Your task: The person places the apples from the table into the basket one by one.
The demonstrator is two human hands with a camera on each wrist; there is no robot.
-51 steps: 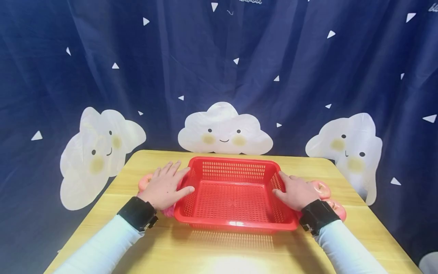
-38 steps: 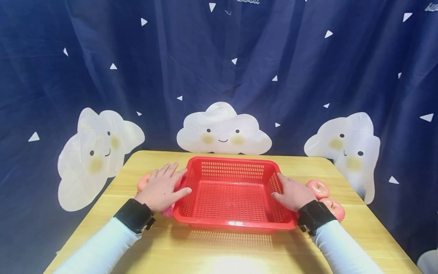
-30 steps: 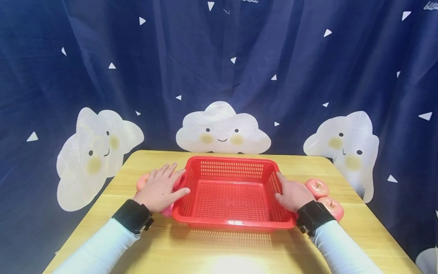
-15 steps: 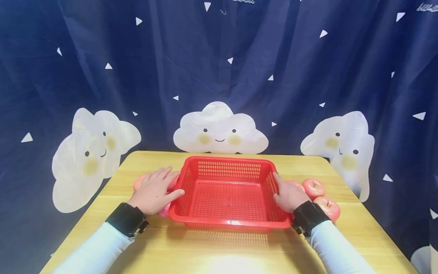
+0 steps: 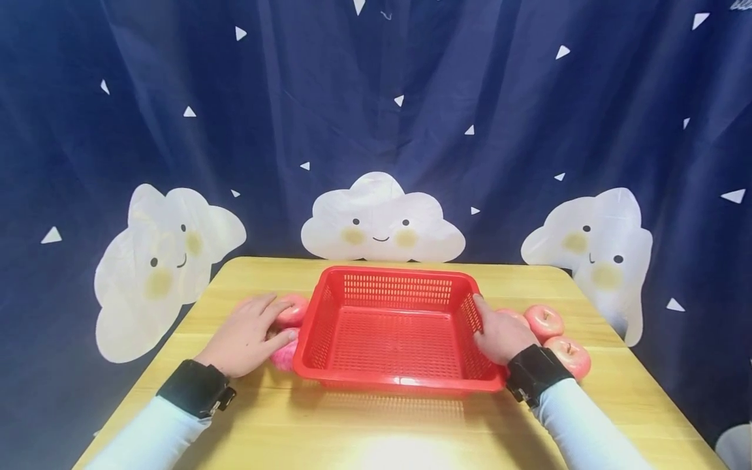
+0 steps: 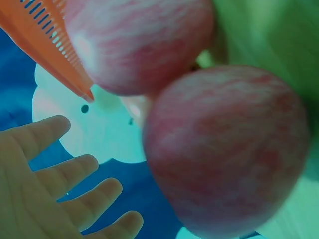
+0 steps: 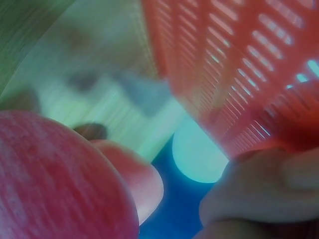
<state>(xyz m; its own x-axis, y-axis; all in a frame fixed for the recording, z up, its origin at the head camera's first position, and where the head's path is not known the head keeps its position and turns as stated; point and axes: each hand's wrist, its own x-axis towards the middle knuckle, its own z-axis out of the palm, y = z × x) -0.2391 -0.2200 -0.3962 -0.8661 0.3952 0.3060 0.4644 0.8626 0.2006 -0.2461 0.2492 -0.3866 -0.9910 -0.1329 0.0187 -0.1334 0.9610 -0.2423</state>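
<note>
A red plastic basket (image 5: 390, 339) with slotted sides stands at the middle of the table. My right hand (image 5: 506, 335) grips its right rim, with the thumb toward the inside. In the right wrist view, curled fingers (image 7: 261, 186) lie against the slotted wall. Left of the basket, my left hand (image 5: 243, 334) is apart from the rim, close to a red apple (image 5: 292, 311) and a bright pink rounded thing (image 5: 285, 354). The left wrist view has its fingers (image 6: 77, 174) spread and holding nothing, beside two large apples, the nearer one (image 6: 227, 149) lower.
Right of the basket, beside my right wrist, lie several apples, including a far one (image 5: 544, 322) and a nearer one (image 5: 568, 357). They rest on a light wooden table (image 5: 329, 434). A dark blue curtain (image 5: 376, 85) with white clouds hangs behind the table.
My left hand has drawn back leftward from the basket's left rim, uncovering more of the red apple and the pink thing. My right hand stays at the right rim; the basket is nearly unmoved.
</note>
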